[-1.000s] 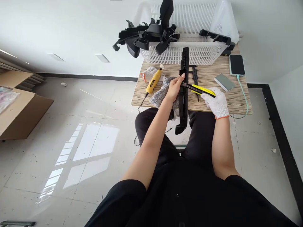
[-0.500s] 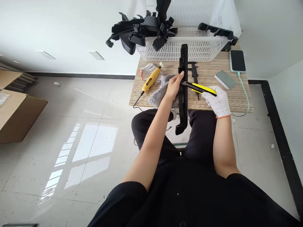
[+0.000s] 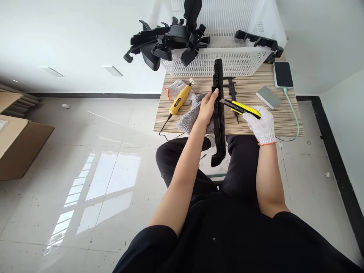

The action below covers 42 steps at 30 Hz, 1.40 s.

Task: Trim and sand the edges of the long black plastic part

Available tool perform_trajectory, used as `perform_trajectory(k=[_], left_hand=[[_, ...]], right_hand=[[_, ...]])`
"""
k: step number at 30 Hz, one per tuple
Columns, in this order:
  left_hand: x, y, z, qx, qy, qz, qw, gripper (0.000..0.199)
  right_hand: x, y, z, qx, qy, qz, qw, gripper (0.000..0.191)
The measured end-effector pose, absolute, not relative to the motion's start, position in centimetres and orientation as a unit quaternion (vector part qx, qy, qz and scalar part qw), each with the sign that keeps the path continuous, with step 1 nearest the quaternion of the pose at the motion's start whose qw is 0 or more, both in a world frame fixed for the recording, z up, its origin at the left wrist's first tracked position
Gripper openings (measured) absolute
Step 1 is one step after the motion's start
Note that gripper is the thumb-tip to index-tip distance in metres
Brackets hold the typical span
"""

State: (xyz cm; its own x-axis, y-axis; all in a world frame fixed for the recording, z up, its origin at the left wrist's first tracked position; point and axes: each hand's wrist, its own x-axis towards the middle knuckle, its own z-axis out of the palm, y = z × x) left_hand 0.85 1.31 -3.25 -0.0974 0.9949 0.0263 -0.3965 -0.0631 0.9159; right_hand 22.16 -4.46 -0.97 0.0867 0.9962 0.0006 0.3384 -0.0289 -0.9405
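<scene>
My bare left hand (image 3: 208, 107) grips a long black plastic part (image 3: 218, 129) near its middle, its lower end hanging past the table's front edge. In a white knitted glove, my right hand (image 3: 261, 123) is closed around a yellow and black utility knife (image 3: 244, 109). The knife's blade points left, its tip close to the part, just beside my left thumb; whether it touches I cannot tell. A grey cloth (image 3: 190, 119) lies under my left hand. Behind the part rests a dark caliper (image 3: 232, 91).
A yellow rotary tool (image 3: 180, 99) lies on a white glove (image 3: 174, 88) at the left of the wooden table (image 3: 256, 131). Black plastic parts (image 3: 176, 38) overhang the white basket (image 3: 233, 62) at the back. At right are a grey-green box (image 3: 269, 97) and a cabled phone (image 3: 283, 74).
The knife's blade tip has come slightly away from the part, toward the right. The view has shifted a little; both hands keep their holds.
</scene>
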Motion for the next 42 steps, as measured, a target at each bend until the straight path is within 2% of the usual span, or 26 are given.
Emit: perform_trajectory(k=[6,9,10,13,15,20,26,35,40,42], left_hand=[[0.8,1.3,-3.4,0.35,0.409,0.646,0.541,0.028],[0.8,1.4,-3.4,0.328,0.401,0.651,0.554,0.023],[0.8,1.4,-3.3,0.322,0.4,0.655,0.554,0.027],[0.8,1.2,-3.1,0.301,0.408,0.663,0.55,0.055],[0.9,1.1,-3.0,0.289,0.409,0.664,0.555,0.062],[0.7,1.3,-3.1,0.283,0.41,0.648,0.576,0.042],[0.3,1.3,-3.0,0.283,0.415,0.641,0.58,0.042],[-0.5,0.4,-2.6,0.325,0.352,0.566,0.671,0.039],[-0.3,0.6,-2.1,0.272,0.39,0.595,0.648,0.013],[-0.2,0.6,-1.8,0.243,0.399,0.604,0.646,0.019]], right_hand=[[22.0,-4.3,-0.8,-0.611,-0.529,0.402,0.431,0.028],[22.0,-4.3,-0.8,-0.614,-0.523,0.404,0.431,0.03],[22.0,-4.3,-0.8,-0.614,-0.521,0.406,0.432,0.03],[22.0,-4.3,-1.0,-0.613,-0.52,0.405,0.435,0.032],[22.1,-4.3,-1.0,-0.612,-0.522,0.405,0.435,0.032],[22.1,-4.3,-1.0,-0.608,-0.532,0.396,0.437,0.029],[22.0,-4.3,-1.0,-0.608,-0.517,0.41,0.442,0.028],[22.2,-4.1,-1.0,-0.597,-0.483,0.443,0.462,0.024],[22.4,-4.1,-1.2,-0.593,-0.485,0.448,0.461,0.021],[22.4,-4.0,-1.4,-0.593,-0.483,0.451,0.46,0.023]])
